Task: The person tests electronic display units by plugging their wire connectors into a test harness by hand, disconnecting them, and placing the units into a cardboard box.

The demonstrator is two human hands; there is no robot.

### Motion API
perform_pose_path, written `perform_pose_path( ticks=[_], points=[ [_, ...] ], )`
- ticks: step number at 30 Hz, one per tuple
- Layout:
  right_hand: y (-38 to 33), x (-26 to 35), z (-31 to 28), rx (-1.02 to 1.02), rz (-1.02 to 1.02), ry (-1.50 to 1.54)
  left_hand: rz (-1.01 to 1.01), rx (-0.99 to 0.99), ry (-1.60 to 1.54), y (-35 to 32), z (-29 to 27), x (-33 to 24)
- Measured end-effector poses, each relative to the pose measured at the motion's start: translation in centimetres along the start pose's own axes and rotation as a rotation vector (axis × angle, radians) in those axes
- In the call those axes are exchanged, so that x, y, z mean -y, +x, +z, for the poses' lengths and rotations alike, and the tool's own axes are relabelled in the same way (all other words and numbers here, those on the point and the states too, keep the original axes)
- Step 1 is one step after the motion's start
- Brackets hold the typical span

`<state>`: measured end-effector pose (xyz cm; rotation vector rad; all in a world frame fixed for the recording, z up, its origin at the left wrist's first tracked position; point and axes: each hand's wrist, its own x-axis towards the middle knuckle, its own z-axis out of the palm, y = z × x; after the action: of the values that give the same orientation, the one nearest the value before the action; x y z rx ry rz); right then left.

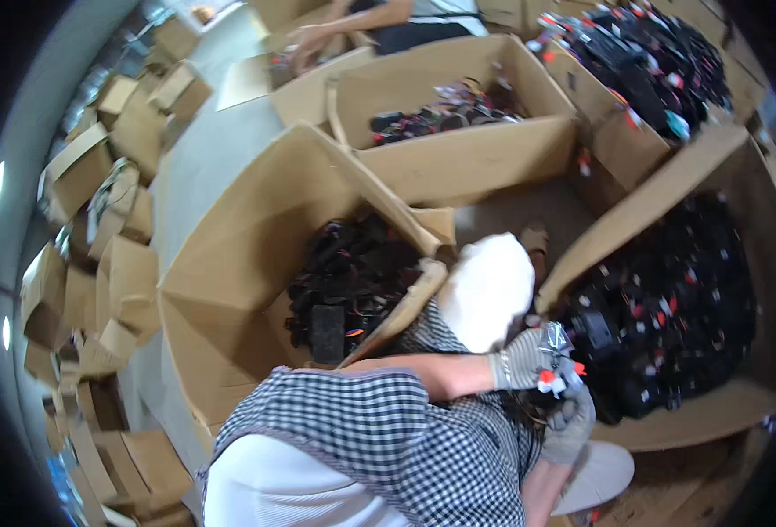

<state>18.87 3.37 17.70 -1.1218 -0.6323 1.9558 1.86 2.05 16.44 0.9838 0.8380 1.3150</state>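
Note:
In front of my lap, my left hand [518,358], in a pale work glove, is closed at a small bundle of white and red connectors [549,379] with dark wires. A shiny, clear-looking piece [553,338] shows at its fingertips. My right hand [572,420], gloved too, is closed on the bundle's lower side, close to the left. The fingers partly hide the bundle. Just right of my hands, a big cardboard box [686,408] holds a heap of black parts [651,307] with red and white bits among them.
Left of my knees, an open carton [221,290] holds black parts [353,272]. Ahead stands another box [467,162] with wired parts. A full box [612,140] is at far right. Another person's arm [317,35] reaches in beyond. Cartons [129,281] pile up at left.

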Motion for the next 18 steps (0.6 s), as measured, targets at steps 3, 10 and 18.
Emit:
perform_pose_path(
  ticks=[3,10,18],
  points=[
    [-0.4,-0.4,1.3,-0.153,-0.019,-0.171,0.236,-0.113,0.206,0.2,-0.6,1.0],
    [4.9,-0.8,-2.9,0.112,-0.180,-0.845,-0.071,0.166,1.011,0.7,-1.6,4.0],
    [14.3,-0.4,1.9,0.051,-0.698,-2.001,-0.229,0.641,1.116,0.8,-0.4,3.5]
  ],
)
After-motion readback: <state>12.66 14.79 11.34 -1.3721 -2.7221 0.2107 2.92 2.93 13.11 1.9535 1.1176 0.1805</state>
